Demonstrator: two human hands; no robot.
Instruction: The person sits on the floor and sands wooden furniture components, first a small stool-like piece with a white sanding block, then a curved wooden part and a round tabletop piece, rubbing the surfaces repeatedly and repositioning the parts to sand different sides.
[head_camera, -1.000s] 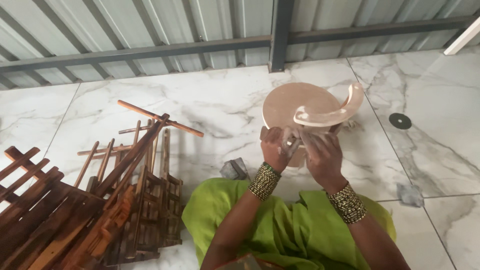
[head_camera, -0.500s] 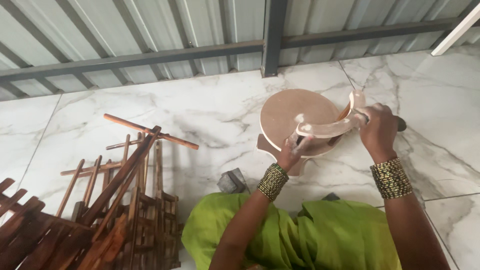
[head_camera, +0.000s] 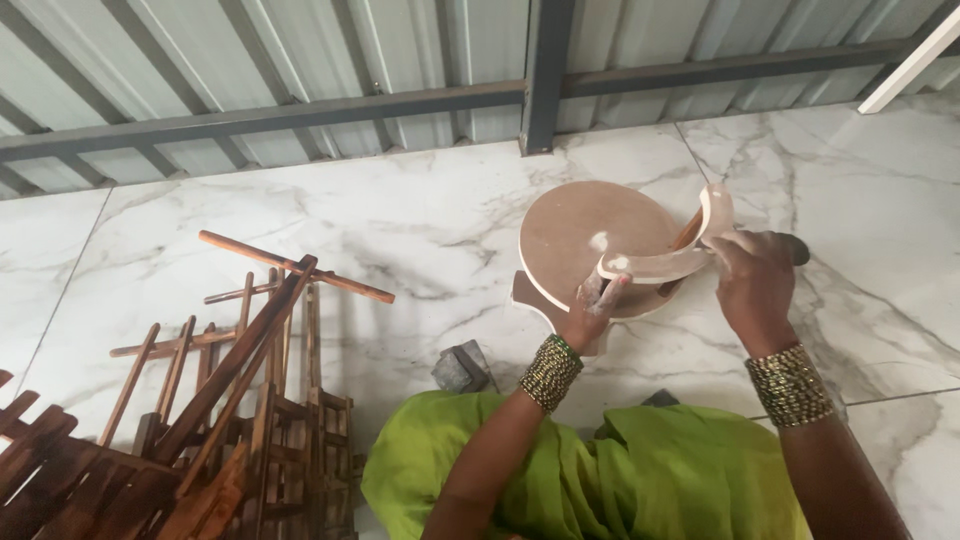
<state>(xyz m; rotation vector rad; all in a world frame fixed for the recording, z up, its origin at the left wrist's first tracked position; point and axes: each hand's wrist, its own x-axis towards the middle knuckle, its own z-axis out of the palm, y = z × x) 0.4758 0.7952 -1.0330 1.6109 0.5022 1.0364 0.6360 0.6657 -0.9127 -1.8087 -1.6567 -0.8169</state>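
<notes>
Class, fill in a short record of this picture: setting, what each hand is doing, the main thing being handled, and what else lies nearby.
Setting: white marble floor, corrugated metal wall behind
Left hand: grips the near end of a curved wooden piece
Right hand: holds the same piece at its upturned end
Beneath: round wooden disc on the floor
Nearby: pile of dark wooden frames at left; small grey block
Clothing: green garment, beaded bangles

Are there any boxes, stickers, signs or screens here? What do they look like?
None show. Only these:
Round board: tan wooden disc on the marble floor.
Curved piece: pale wood, held over the board by the left hand and right hand.
Wooden frames: dark brown pile, lower left.
Small grey block: beside the green cloth.
</notes>
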